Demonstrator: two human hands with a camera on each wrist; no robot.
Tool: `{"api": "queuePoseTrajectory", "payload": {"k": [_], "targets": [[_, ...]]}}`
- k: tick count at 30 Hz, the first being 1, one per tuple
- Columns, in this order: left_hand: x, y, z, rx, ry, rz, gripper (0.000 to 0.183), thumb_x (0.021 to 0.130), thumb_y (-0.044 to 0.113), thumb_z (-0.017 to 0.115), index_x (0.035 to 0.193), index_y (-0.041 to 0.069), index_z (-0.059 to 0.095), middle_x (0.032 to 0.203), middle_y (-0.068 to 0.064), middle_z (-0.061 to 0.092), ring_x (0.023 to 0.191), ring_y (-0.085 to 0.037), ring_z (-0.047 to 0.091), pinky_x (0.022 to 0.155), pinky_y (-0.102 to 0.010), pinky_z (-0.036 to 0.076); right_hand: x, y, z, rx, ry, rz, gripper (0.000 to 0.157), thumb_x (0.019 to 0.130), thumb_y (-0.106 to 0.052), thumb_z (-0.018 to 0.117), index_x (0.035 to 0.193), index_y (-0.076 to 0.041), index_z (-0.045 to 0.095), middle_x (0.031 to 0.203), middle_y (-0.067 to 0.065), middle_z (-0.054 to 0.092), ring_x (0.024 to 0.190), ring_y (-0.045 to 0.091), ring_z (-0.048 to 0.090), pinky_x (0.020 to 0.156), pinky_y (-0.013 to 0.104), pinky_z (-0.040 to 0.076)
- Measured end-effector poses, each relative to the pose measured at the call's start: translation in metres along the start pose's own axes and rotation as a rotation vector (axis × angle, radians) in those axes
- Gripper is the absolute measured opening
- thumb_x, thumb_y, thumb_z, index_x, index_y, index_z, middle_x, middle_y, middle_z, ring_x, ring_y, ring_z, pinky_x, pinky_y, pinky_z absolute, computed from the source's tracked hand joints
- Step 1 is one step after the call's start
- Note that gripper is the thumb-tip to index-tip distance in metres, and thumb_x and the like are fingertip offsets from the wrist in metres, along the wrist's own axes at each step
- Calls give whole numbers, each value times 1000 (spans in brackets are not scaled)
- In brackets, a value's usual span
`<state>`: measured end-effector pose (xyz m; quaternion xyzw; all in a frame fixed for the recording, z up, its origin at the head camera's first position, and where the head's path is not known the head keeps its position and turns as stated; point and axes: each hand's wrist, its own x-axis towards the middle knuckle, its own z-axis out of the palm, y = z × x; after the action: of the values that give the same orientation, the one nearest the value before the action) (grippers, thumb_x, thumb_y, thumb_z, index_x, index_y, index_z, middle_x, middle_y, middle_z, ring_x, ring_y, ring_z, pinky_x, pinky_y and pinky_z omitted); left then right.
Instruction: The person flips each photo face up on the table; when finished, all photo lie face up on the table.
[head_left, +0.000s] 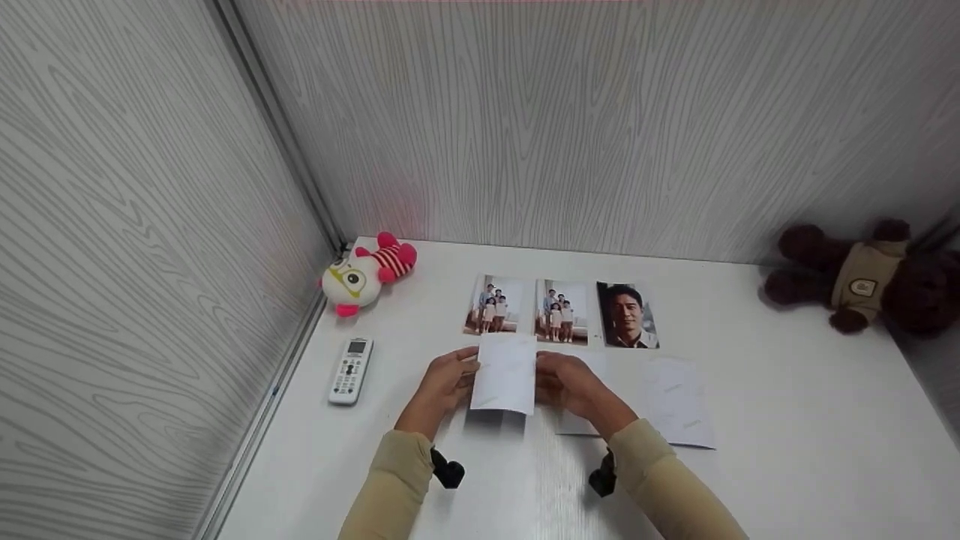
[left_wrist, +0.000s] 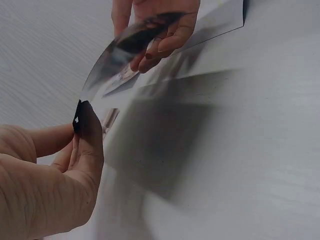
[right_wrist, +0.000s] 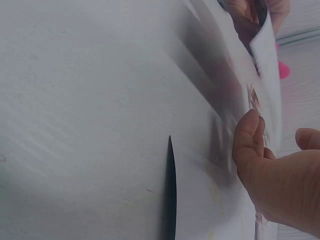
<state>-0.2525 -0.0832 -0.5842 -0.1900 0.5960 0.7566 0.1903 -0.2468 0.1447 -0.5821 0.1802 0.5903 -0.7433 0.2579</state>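
Note:
In the head view a photo print [head_left: 505, 373] is held above the table, its white back turned up. My left hand [head_left: 448, 382] pinches its left edge between thumb and fingers; the left wrist view shows the bowed print's glossy dark picture side [left_wrist: 127, 50]. At the opposite edge is my right hand [head_left: 574, 382], its bent fingers [right_wrist: 246, 137] at the print and its thumb standing apart. Beyond the held print, two family photos [head_left: 492, 306] [head_left: 562, 311] and a portrait photo [head_left: 628, 315] lie face up in a row.
Two face-down photo prints [head_left: 679, 405] [head_left: 581, 424] lie to the right, one partly under my right hand. A white remote control [head_left: 350, 371] and a pink-and-white plush toy [head_left: 367, 274] are on the left. A brown teddy bear [head_left: 862, 277] lies at the far right by the wall.

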Motion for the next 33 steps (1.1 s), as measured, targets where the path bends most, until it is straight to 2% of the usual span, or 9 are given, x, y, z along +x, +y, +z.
{"api": "queuePoseTrajectory", "payload": {"k": [4, 9, 13, 16, 20, 23, 26, 29, 33], "targets": [[-1, 3, 6, -11, -4, -11, 42, 98, -2, 57, 140, 0, 57, 127, -17, 66, 97, -19, 65, 88, -32, 54, -1, -5, -2, -32, 13, -17, 38, 104, -16, 54, 140, -4, 53, 118, 11, 62, 98, 20, 62, 84, 35, 55], [-4, 5, 14, -10, -26, -2, 41, 97, 0, 60, 138, 2, 60, 120, -14, 68, 96, -19, 65, 88, -33, 54, 0, -12, -1, -35, 6, -60, 23, 103, -14, 55, 122, -3, 57, 105, 7, 62, 88, 18, 61, 74, 30, 53], [-9, 6, 18, -1, -67, 48, 42, 96, 0, 59, 138, 1, 59, 114, -13, 70, 89, -17, 67, 82, -30, 55, 0, -15, -2, -17, -18, -88, 24, 104, -12, 54, 125, -1, 57, 99, 5, 64, 87, 16, 64, 74, 29, 56], [-10, 6, 19, 35, -66, 88, 44, 98, 3, 55, 141, 3, 56, 112, -13, 70, 82, -15, 67, 74, -28, 56, -1, -16, -4, 6, -27, -99, 24, 104, -10, 54, 125, 0, 58, 99, 4, 65, 88, 15, 65, 75, 29, 57], [-7, 3, 20, 171, -26, 176, 42, 103, 8, 51, 144, 7, 54, 117, -17, 71, 82, -16, 72, 72, -30, 60, -3, -16, -8, 41, -20, -96, 19, 104, -10, 54, 119, -1, 60, 97, 4, 66, 86, 15, 65, 73, 28, 56], [-7, -1, 18, 361, 1, 320, 44, 102, 4, 52, 145, 11, 54, 123, -17, 69, 93, -22, 73, 75, -34, 62, -4, -17, -11, 78, -24, -99, 17, 105, -10, 53, 118, -1, 59, 96, 4, 67, 86, 14, 65, 72, 27, 56], [-7, -4, 15, 603, 29, 545, 52, 96, -2, 60, 145, 15, 55, 134, -15, 65, 111, -30, 70, 85, -40, 61, -6, -20, -11, 112, -37, -107, 20, 105, -10, 53, 122, -2, 57, 96, 3, 67, 86, 13, 66, 73, 27, 57], [-7, -6, 13, 818, 52, 784, 58, 92, 0, 70, 145, 18, 57, 144, -12, 59, 129, -33, 60, 99, -47, 55, -7, -23, -11, 143, -49, -117, 21, 104, -9, 53, 124, -2, 54, 95, 2, 67, 86, 12, 66, 74, 27, 57], [-9, -6, 15, 922, 70, 988, 45, 91, 7, 74, 134, 18, 67, 142, -8, 63, 135, -28, 56, 112, -48, 45, -6, -25, -11, 165, -59, -110, 19, 104, -8, 53, 122, -3, 54, 95, 2, 67, 86, 11, 66, 73, 26, 56]]}}
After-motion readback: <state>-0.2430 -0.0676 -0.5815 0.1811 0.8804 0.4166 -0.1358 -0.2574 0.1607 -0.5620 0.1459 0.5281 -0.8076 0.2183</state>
